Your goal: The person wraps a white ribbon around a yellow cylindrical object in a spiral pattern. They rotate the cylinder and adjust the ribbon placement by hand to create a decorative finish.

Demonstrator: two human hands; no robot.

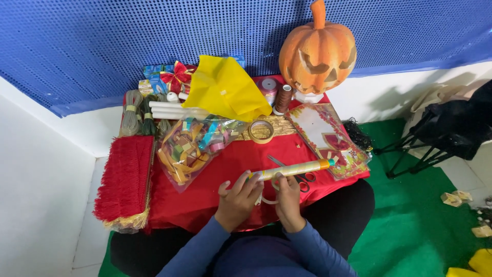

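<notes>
So both hands are on the long rolled tube [294,169]. Left hand [238,200] is curled around its near end, right hand [288,197] is pinching it from below, fingers closed, with a loop of tape [267,199] hanging between them. The tube's long axis runs from the hands off to the right and slightly away, orange cap at the far tip. Scissors [302,177] sit just past the right hand; further back there's a tape ring [261,131], then the pumpkin [318,51].
</notes>
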